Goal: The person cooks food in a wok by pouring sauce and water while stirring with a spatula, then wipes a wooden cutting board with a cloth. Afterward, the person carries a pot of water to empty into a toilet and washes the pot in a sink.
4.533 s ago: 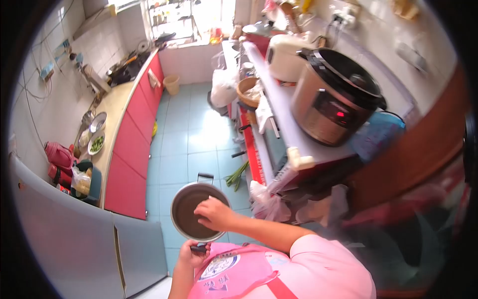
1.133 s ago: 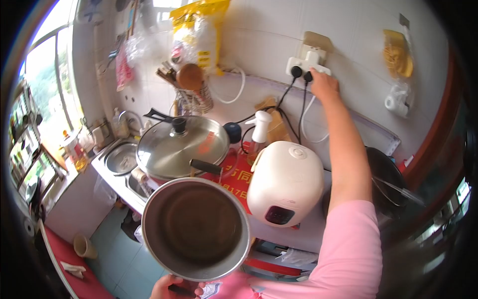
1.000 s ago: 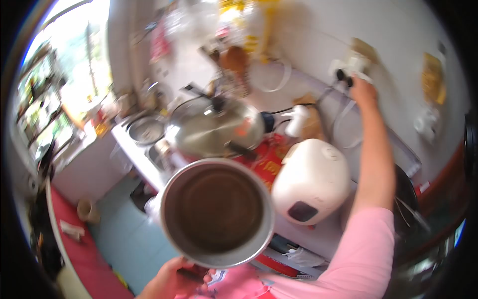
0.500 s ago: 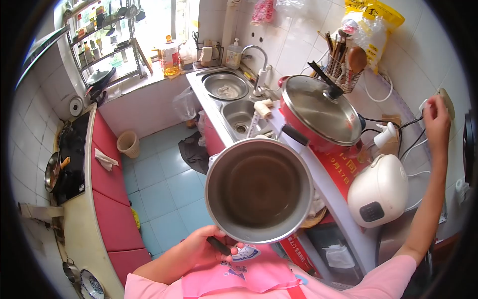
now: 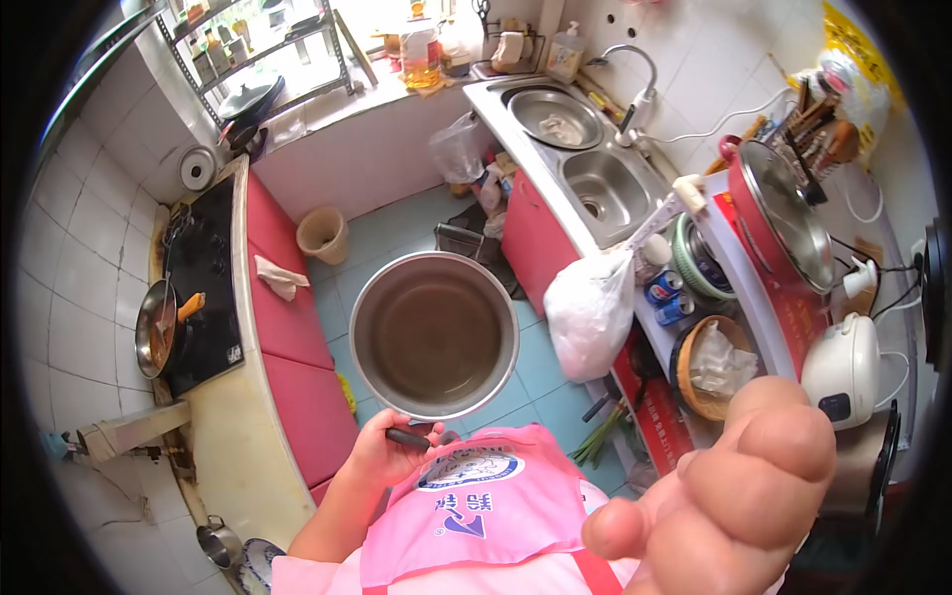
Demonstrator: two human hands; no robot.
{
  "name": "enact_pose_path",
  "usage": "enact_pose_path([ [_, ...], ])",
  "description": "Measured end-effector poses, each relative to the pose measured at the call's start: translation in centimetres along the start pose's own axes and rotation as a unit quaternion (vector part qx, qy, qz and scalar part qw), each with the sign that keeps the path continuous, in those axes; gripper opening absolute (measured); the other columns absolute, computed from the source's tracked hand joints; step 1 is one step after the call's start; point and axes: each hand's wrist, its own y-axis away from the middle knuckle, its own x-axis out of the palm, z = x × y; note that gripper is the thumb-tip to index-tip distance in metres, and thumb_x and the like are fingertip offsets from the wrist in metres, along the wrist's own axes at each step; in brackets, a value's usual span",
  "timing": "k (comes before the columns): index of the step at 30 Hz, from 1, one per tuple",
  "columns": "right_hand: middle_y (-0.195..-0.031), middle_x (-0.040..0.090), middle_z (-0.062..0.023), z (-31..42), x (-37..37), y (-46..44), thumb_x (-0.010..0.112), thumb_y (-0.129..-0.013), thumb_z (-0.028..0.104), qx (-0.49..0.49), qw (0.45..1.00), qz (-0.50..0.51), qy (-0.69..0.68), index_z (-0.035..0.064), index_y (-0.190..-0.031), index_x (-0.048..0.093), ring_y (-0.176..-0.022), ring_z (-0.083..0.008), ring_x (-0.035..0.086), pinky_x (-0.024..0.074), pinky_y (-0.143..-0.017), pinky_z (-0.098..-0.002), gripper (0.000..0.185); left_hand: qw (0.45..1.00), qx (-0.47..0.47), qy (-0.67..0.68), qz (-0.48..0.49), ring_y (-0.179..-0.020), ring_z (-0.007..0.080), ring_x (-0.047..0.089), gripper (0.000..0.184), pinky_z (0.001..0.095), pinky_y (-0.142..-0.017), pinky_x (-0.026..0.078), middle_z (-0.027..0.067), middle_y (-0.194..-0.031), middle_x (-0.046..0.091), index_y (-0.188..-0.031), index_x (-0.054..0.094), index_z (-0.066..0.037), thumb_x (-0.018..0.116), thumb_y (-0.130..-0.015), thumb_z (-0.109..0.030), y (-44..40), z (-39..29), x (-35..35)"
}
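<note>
My left hand (image 5: 375,458) is closed round the short dark handle of a deep grey metal pot (image 5: 434,405). The pot hangs over the floor in front of my pink apron, its mouth facing up. A sheen shows on its brownish bottom; I cannot tell whether liquid lies in it. Large and close to the camera, my right hand (image 5: 724,496) has loosely curled fingers and a thumb held apart. Nothing shows in it, though part of the palm is hidden. Behind it, at the right, is a white rice cooker (image 5: 841,372).
A steel sink (image 5: 607,193) stands ahead at the right. A white plastic bag (image 5: 592,315) hangs off the shelf by a basket (image 5: 702,400). A red lidded pan (image 5: 783,218) sits on the shelf top. At left are a black stove (image 5: 206,283) and a frying pan (image 5: 157,327).
My right hand has left the wall at the right and come close to the camera. My view has turned left, and the pot in my left hand sits lower and further from the shelf.
</note>
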Motion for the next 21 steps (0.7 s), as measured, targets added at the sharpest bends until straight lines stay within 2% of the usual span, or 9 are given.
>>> enact_pose_path([
  [3, -0.078, 0.040, -0.0009, -2.8, 6.0, -0.5, 0.066, -0.062, -0.004, -0.082, 0.994, 0.056, -0.048, 0.0117, -0.075, 0.034, -0.060, -0.0166, 0.040, 0.0261, -0.051, -0.0312, 0.037, 0.999, 0.016, 0.015, 0.027, -0.084, 0.0294, 0.061, 0.035, 0.0417, -0.073, 0.054, 0.0238, -0.104, 0.060, -0.108, 0.056, 0.007, 0.041, -0.087, -0.017, -0.9, -3.8, -1.9],
  [4, -0.071, 0.041, 0.0002, -3.0, 10.5, 0.2, 0.065, -0.068, 0.006, -0.110, 0.992, -0.056, -0.028, 0.0133, -0.068, 0.037, -0.056, -0.0141, 0.042, 0.0263, -0.050, -0.0286, 0.029, 0.999, 0.015, 0.027, 0.026, -0.083, 0.0292, 0.061, 0.034, 0.0412, -0.073, 0.053, 0.0231, -0.103, 0.061, -0.106, 0.057, 0.007, 0.042, -0.086, -0.017, -1.3, -4.9, -1.8],
  [5, -0.069, 0.041, 0.0011, -3.8, 12.3, -0.4, 0.066, -0.068, 0.010, -0.097, 0.993, -0.053, -0.043, 0.0144, -0.069, 0.040, -0.057, -0.0126, 0.043, 0.0285, -0.051, -0.0278, 0.026, 0.998, -0.001, 0.057, -0.036, -0.083, 0.0291, 0.061, 0.033, 0.0417, -0.074, 0.053, 0.0212, -0.101, 0.061, -0.103, 0.057, 0.006, 0.042, -0.086, -0.017, -1.1, -6.2, -0.4],
  [6, -0.067, 0.041, 0.0021, -4.5, 14.1, -0.9, 0.066, -0.068, 0.015, -0.084, 0.994, -0.050, -0.058, 0.0156, -0.069, 0.043, -0.058, -0.0111, 0.044, 0.0308, -0.053, -0.0270, 0.023, 0.999, 0.013, 0.033, -0.022, -0.084, 0.0293, 0.061, 0.032, 0.0418, -0.075, 0.053, 0.0204, -0.100, 0.062, -0.101, 0.058, 0.006, 0.042, -0.087, -0.018, -2.4, -7.3, -1.2],
  [8, -0.070, 0.038, 0.0030, -7.6, 17.5, -2.0, 0.067, -0.064, 0.014, -0.051, 0.979, 0.122, -0.156, 0.0153, -0.078, 0.047, -0.062, -0.0101, 0.045, 0.0345, -0.056, -0.0282, 0.024, 0.999, 0.034, 0.001, -0.008, -0.084, 0.0294, 0.062, 0.032, 0.0418, -0.075, 0.053, 0.0195, -0.099, 0.062, -0.100, 0.058, 0.006, 0.042, -0.087, -0.019, -4.4, -10.2, -1.2],
  [10, -0.068, 0.038, 0.0020, -11.5, 24.4, 1.1, 0.067, -0.066, 0.015, -0.052, 0.956, 0.179, -0.228, 0.0138, -0.079, 0.047, -0.059, -0.0114, 0.046, 0.0341, -0.053, -0.0296, 0.023, 0.997, 0.059, 0.018, -0.049, -0.081, 0.0254, 0.063, 0.032, 0.0373, -0.068, 0.052, 0.0144, -0.100, 0.064, -0.108, 0.060, -0.003, 0.050, -0.086, -0.023, -6.0, -12.9, 1.1],
  [11, -0.067, 0.040, 0.0009, -13.6, 27.3, 3.4, 0.068, -0.067, 0.016, -0.032, 0.951, 0.182, -0.247, 0.0132, -0.078, 0.048, -0.058, -0.0134, 0.047, 0.0341, -0.052, -0.0309, 0.024, 0.998, 0.026, 0.015, -0.055, -0.082, 0.0279, 0.062, 0.035, 0.0393, -0.069, 0.053, 0.0188, -0.099, 0.062, -0.109, 0.058, 0.002, 0.047, -0.085, -0.020, -7.7, -14.9, 0.1],
  [15, -0.078, 0.053, -0.0064, -22.0, 36.0, 13.5, 0.070, -0.073, 0.011, 0.179, 0.899, 0.264, -0.300, 0.0072, -0.089, 0.055, -0.071, -0.0255, 0.057, 0.0458, -0.062, -0.0370, 0.022, 0.995, 0.072, 0.021, -0.065, -0.085, 0.0300, 0.062, 0.037, 0.0413, -0.070, 0.053, 0.0229, -0.101, 0.061, -0.108, 0.056, 0.006, 0.045, -0.084, -0.019, -12.6, -20.7, 1.2],
  [21, -0.095, 0.058, -0.0158, -31.2, 43.4, 23.2, 0.071, -0.077, 0.018, 0.442, 0.807, 0.233, -0.314, 0.0040, -0.099, 0.058, -0.093, -0.0339, 0.058, 0.0479, -0.082, -0.0411, 0.029, 0.989, 0.107, 0.001, -0.102, -0.084, 0.0293, 0.063, 0.034, 0.0423, -0.070, 0.054, 0.0202, -0.096, 0.063, -0.105, 0.057, 0.005, 0.045, -0.082, -0.018, -21.4, -30.6, 8.0],
])
